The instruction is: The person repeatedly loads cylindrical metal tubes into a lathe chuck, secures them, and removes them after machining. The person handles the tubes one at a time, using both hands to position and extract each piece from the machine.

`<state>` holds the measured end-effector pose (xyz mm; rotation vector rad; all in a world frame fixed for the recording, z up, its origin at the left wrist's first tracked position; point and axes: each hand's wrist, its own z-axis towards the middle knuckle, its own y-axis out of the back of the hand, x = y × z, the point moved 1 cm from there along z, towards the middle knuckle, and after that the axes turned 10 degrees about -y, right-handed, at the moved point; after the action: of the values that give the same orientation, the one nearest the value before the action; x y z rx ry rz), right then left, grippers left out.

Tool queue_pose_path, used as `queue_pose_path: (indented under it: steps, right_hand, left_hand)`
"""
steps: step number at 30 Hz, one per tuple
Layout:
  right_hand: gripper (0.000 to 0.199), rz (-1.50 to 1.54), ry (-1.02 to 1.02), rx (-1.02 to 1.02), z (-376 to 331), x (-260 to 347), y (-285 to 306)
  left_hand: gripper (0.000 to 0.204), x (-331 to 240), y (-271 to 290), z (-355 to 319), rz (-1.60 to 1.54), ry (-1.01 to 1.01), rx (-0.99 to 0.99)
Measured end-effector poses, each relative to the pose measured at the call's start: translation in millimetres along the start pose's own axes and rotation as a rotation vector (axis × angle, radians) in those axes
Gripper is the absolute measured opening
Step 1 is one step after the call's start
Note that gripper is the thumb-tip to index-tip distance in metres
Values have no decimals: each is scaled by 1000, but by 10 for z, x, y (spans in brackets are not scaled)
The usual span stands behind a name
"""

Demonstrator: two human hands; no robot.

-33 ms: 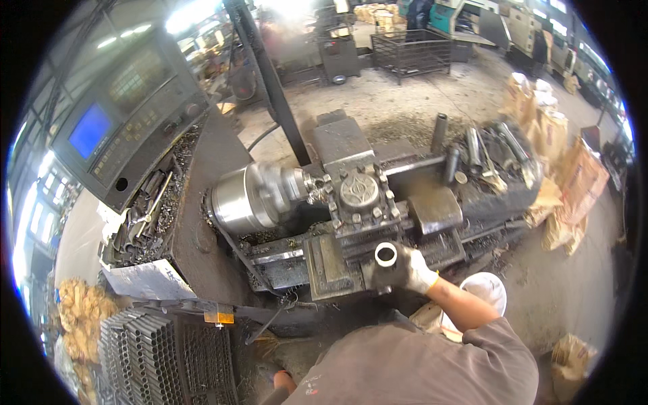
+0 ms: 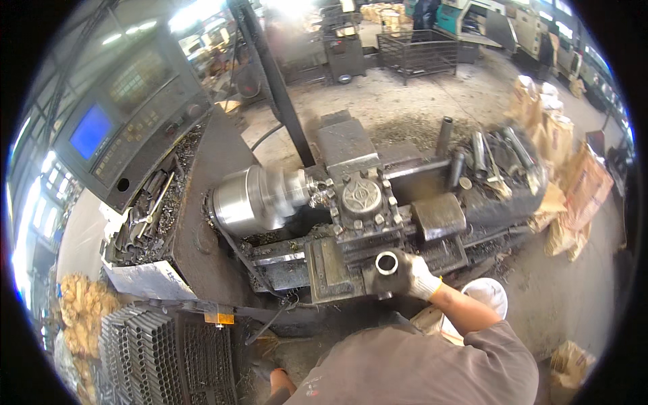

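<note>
My right hand (image 2: 417, 278), in a white work glove with dark, soiled fingers, is closed around a short metal tube (image 2: 387, 254). The tube's round open end faces up, in front of the lathe's carriage. Low in the view, my left hand (image 2: 262, 370) shows as a dark glove with an orange cuff, beside my body; its fingers are too dark to make out. The lathe chuck (image 2: 243, 200) gleams, and its front part is blurred as if spinning. Close to it stands the square tool post (image 2: 361, 196) with bolts around its top.
At left stands a control panel (image 2: 91, 131) with a blue screen, above a tray (image 2: 148, 280) of tools and metal chips. Stacked tubes (image 2: 138, 347) sit lower left. Several loose tubes (image 2: 479, 152) lie on the lathe's right end. A white bucket (image 2: 496, 297) and paper sacks (image 2: 580, 189) are at right.
The view has shifted slightly. More of my left forearm and its dark glove shows. My right hand stays on the tube, which has barely moved, and the chuck remains blurred.
</note>
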<state>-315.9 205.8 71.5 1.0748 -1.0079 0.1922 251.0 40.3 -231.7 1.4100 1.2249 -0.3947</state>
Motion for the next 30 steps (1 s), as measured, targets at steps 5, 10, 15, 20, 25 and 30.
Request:
queue_pose_path:
  steps: [5,10,15,20,25,30]
  right_hand:
    - [55,-404,92,463,367,-145,702]
    - [24,111,342,390,1123,239,1430]
    - [33,68,511,458,2132,855,1220]
    - [73,-147,40,1046,3191,850,521]
    - [57,-112,-39,1294,3484,614,-228]
    - [45,-104,175,1100,3586,380,-372]
  left_hand:
    - [57,-1447,34,143,234,-426,-508]
    - [56,-1894,141,300,72,-642,-245]
    - [55,-1801,186,523,271,-608,-273]
    - [44,-1668,228,688,263,-726,-118]
    - [40,-1128,1,143,612,-875,-267]
    - [24,-94,-330,-531,-305,129,-5]
